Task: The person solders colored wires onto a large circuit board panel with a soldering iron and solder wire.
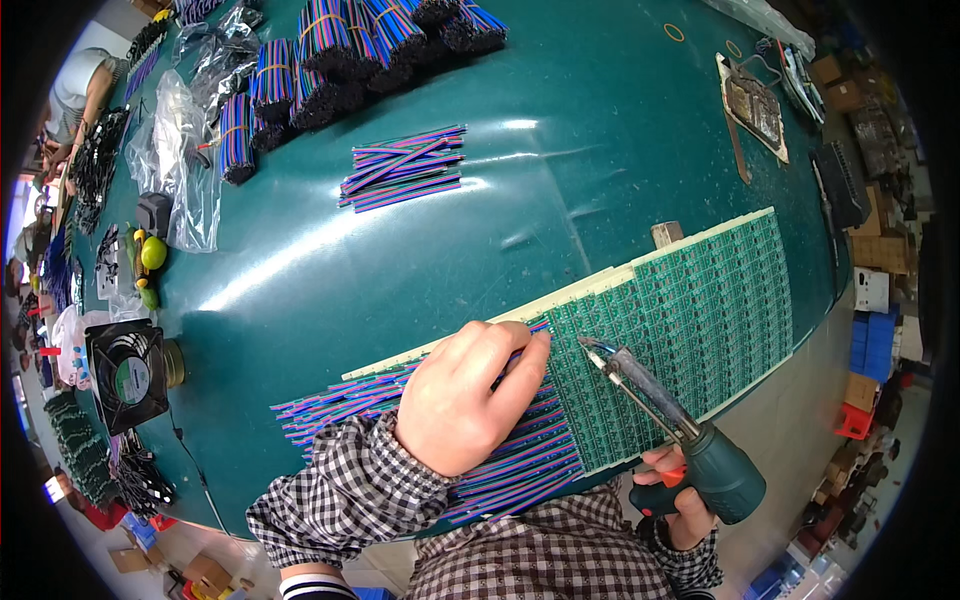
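Note:
A long panel of small green circuit boards (pixel 710 310) lies slanted across the near part of the table. Rows of blue, purple and black ribbon wires (pixel 520 470) cover its left part and run out to the left. My left hand (pixel 465 400) rests over these wires, its thumb and forefinger pinched on a ribbon wire (pixel 540 327) at the edge of the bare boards. My right hand (pixel 685 505) grips a green soldering gun (pixel 728 475) with a red trigger. The gun's tip points up and left, over the boards just right of my left fingertips.
Behind lie a loose pile of ribbon wires (pixel 405 168) and rubber-banded wire bundles (pixel 325 35). A black fan (pixel 128 375) and clear plastic bags (pixel 185 160) are at left. A wooden block (pixel 666 234) touches the panel's far edge; a stained tray (pixel 755 110) sits far right. Another person (pixel 80 95) works far left.

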